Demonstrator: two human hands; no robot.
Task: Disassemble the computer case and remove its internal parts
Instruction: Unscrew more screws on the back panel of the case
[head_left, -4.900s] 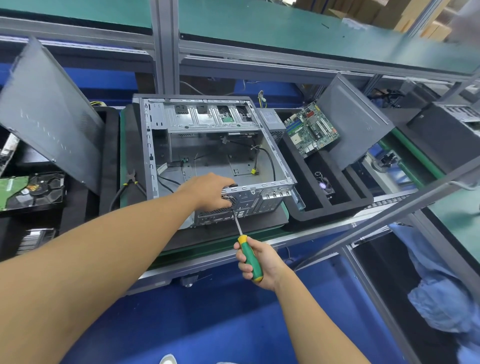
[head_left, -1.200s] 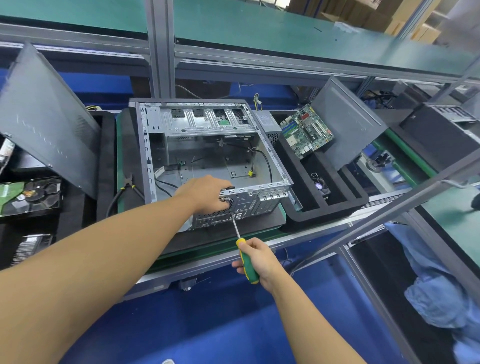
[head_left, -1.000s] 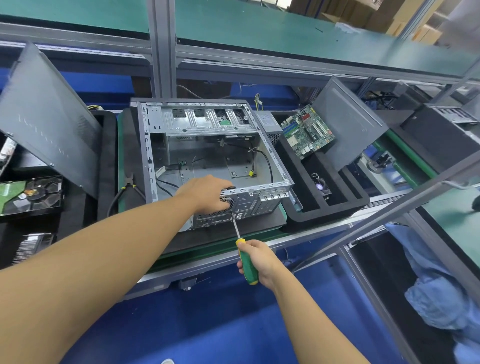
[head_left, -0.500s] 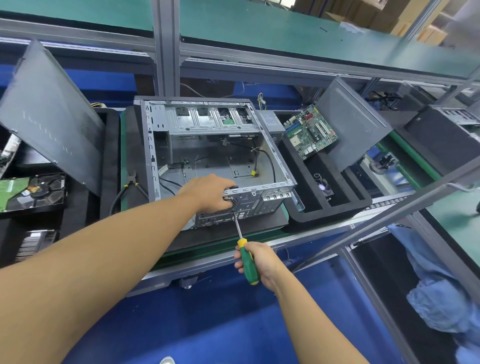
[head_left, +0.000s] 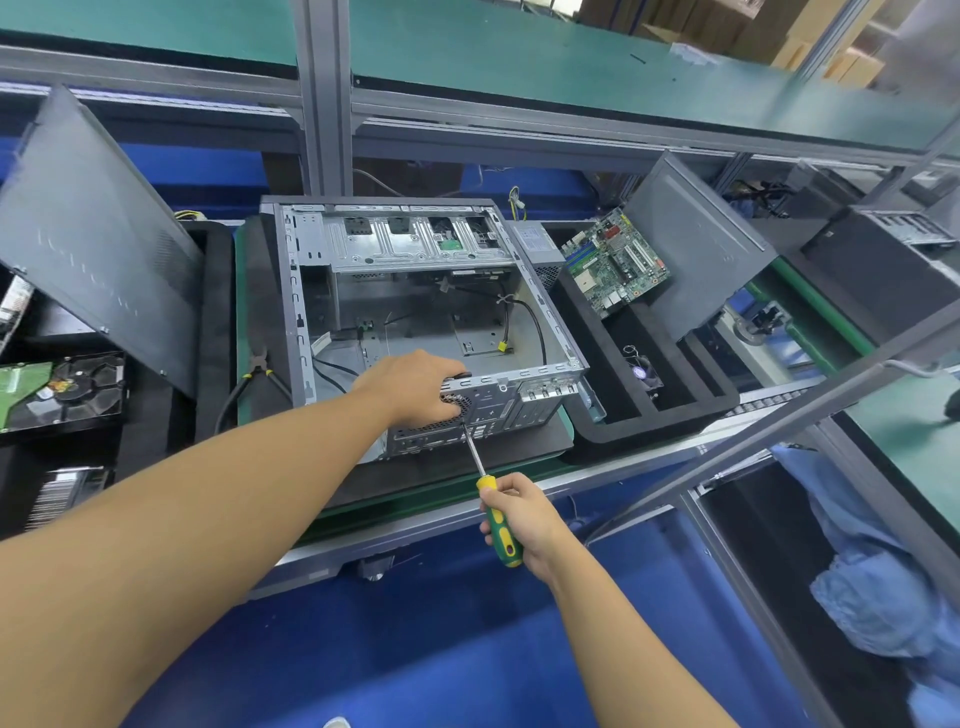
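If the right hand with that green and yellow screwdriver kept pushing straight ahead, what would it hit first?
The perforated rear panel of the grey metal computer case: the green-and-yellow screwdriver in the right hand seems to touch it, just below the left hand. Depth is unclear.

Only a slight regrip of the right hand on the screwdriver handle.
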